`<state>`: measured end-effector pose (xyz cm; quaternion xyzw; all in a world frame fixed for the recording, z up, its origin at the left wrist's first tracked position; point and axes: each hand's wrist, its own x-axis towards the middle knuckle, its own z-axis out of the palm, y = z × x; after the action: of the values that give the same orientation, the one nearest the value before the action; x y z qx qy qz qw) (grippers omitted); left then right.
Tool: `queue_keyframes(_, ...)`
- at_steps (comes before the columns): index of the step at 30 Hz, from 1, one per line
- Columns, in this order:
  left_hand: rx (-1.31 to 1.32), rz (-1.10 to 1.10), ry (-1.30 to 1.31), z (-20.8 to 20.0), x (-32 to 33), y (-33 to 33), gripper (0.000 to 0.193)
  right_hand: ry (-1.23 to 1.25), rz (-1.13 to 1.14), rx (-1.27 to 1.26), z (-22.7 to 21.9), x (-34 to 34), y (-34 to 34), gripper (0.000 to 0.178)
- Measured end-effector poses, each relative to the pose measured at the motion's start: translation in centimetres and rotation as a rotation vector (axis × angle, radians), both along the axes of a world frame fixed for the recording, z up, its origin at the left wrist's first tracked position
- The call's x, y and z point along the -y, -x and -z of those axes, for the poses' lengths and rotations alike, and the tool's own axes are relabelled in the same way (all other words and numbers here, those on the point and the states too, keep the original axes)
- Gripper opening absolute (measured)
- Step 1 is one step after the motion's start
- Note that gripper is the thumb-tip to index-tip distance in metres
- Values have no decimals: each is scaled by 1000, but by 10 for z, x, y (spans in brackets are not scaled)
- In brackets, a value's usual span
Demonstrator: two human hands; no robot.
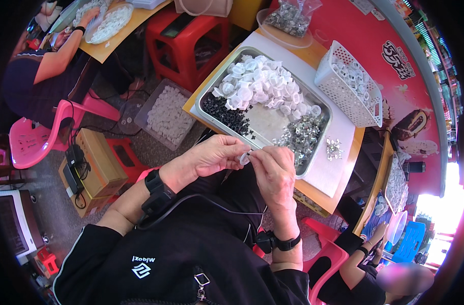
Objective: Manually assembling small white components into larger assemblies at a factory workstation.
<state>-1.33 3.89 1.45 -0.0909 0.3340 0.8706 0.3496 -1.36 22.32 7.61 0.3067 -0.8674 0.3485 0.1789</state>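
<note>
Just in front of a metal tray [267, 121], my two hands meet. My left hand [215, 155] pinches a small translucent white plastic piece [244, 159] between thumb and fingertips. My right hand [275, 170] is closed, its thumb and fingertips pressed together against that piece; a dark speck shows there, but what these fingers grip is too small to make out. In the tray lie a heap of translucent white plastic pieces [260, 84], a pile of tiny black parts [221, 113] at the left and small shiny metal parts [303, 136] at the right.
A white perforated basket [338, 86] of pieces and a few loose metal parts [334, 148] sit right of the tray. Behind stands a bag of metal parts [293, 18]. A bin of white pieces [168, 114] and red stool [183, 51] are left. Other people work at both sides.
</note>
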Motion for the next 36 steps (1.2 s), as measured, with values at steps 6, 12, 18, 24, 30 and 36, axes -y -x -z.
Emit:
queue_keyframes(6, -12, -40, 25, -2, -2, 0, 16, 78, -6, 65, 14, -2, 3, 18)
queue_keyframes(12, -32, -22, -4, -2, -1, 3, 15, 247, 41, 394, 17, -1, -1, 14)
queue_keyframes(18, -143, -75, 67, -22, -9, 5, 16, 687, 62, 1005, 21, -10, -1, 19)
queue_keyframes(24, -565, -225, 419, -37, -10, 3, 12, 672, 144, 789, 20, -6, -1, 14)
queue_keyframes(30, -845, -346, 649, -37, -14, 1, 14, 559, 149, 472, 19, 0, -4, 15)
queue_keyframes(36, -1237, -438, 865, -41, -10, 2, 16, 380, 163, 186, 14, 2, -9, 20)
